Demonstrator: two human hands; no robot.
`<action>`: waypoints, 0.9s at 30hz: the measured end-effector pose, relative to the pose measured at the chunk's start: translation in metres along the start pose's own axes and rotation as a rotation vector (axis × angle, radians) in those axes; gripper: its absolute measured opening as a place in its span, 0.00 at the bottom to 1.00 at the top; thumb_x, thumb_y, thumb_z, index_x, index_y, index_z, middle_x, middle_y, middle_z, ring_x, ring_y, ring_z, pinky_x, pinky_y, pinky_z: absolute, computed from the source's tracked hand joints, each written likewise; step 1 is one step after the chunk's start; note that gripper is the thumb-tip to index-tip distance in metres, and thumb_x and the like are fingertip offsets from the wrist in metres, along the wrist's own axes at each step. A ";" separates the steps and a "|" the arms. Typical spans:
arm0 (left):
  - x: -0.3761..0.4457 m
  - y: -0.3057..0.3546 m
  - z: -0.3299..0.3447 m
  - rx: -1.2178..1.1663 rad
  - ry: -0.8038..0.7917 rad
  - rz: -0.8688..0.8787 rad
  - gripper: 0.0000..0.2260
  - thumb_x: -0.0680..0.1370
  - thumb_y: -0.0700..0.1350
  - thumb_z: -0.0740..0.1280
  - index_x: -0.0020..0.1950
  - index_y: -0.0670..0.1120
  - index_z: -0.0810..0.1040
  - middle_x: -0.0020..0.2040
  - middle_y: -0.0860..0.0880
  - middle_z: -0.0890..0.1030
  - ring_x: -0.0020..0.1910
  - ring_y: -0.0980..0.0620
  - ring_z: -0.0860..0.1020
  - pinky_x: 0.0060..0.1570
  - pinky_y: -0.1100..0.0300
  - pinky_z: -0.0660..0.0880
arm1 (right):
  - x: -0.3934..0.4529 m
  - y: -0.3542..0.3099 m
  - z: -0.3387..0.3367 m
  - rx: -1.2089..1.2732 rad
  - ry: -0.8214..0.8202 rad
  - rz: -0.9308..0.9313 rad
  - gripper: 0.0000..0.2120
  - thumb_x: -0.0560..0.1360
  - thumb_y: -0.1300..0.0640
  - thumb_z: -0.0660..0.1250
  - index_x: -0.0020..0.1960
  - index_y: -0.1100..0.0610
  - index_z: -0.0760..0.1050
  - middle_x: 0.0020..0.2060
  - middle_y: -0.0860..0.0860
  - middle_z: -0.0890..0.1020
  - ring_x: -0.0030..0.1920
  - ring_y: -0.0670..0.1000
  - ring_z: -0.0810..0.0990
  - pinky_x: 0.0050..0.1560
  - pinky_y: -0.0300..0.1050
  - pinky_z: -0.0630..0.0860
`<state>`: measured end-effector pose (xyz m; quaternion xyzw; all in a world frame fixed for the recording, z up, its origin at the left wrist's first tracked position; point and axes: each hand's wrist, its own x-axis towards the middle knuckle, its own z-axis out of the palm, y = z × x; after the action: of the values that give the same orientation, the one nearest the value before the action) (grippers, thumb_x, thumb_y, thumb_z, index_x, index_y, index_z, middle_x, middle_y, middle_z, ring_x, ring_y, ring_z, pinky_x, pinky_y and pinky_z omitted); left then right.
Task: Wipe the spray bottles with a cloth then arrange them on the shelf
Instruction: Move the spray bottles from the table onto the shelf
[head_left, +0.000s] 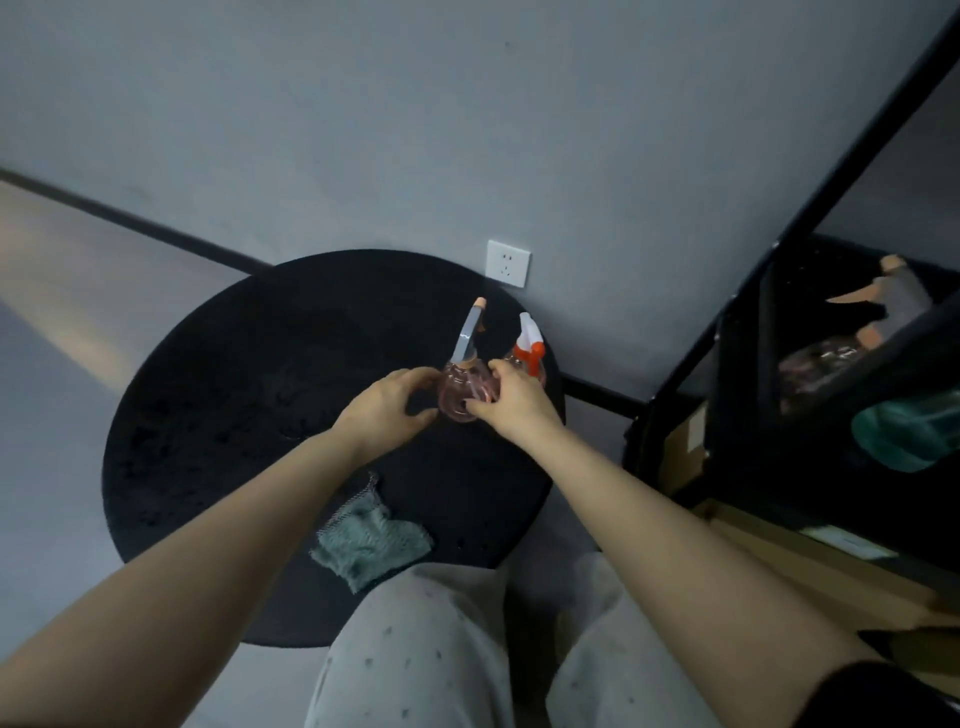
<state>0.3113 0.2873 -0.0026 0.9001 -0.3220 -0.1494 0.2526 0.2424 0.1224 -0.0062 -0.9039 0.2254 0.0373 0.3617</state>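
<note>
A clear pink spray bottle (460, 392) with a grey trigger head stands on the round black table (234, 415). My right hand (511, 402) grips its right side. My left hand (387, 410) curls around its left side, fingers apart; contact is unclear. Behind my right hand stands a second bottle (530, 345) with an orange and white sprayer, partly hidden. A grey-green cloth (371, 543) lies crumpled at the table's near edge, touched by neither hand. On the black shelf (779, 332) at right sit another pink spray bottle (831, 358) and a teal bottle (904, 431).
A white wall socket (508, 262) is on the grey wall just beyond the table. The shelf's black frame slants up the right side. A cardboard box (685, 441) and wooden boards lie under the shelf. My knees in light trousers are at the bottom.
</note>
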 end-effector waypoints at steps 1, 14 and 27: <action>0.005 -0.006 0.001 -0.005 0.008 -0.010 0.23 0.77 0.45 0.67 0.71 0.48 0.68 0.65 0.47 0.74 0.64 0.50 0.72 0.62 0.56 0.70 | 0.011 -0.001 0.006 -0.005 0.000 0.013 0.26 0.71 0.52 0.72 0.66 0.53 0.68 0.59 0.52 0.76 0.60 0.54 0.75 0.59 0.49 0.73; 0.037 -0.038 0.018 -0.124 0.033 -0.107 0.23 0.77 0.45 0.67 0.71 0.47 0.68 0.65 0.46 0.73 0.64 0.51 0.71 0.57 0.66 0.64 | 0.073 -0.007 0.039 0.104 0.136 0.070 0.14 0.77 0.53 0.65 0.62 0.54 0.74 0.54 0.52 0.80 0.58 0.54 0.78 0.54 0.47 0.73; -0.007 0.017 -0.003 -0.037 0.007 0.017 0.23 0.76 0.46 0.67 0.71 0.50 0.67 0.65 0.49 0.74 0.64 0.53 0.72 0.61 0.59 0.69 | -0.037 -0.002 -0.028 0.047 0.116 -0.121 0.13 0.75 0.49 0.68 0.57 0.53 0.76 0.51 0.52 0.80 0.50 0.52 0.79 0.44 0.41 0.73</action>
<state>0.2990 0.2819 0.0098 0.8930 -0.3258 -0.1503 0.2716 0.2073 0.1195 0.0240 -0.9077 0.1917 -0.0425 0.3709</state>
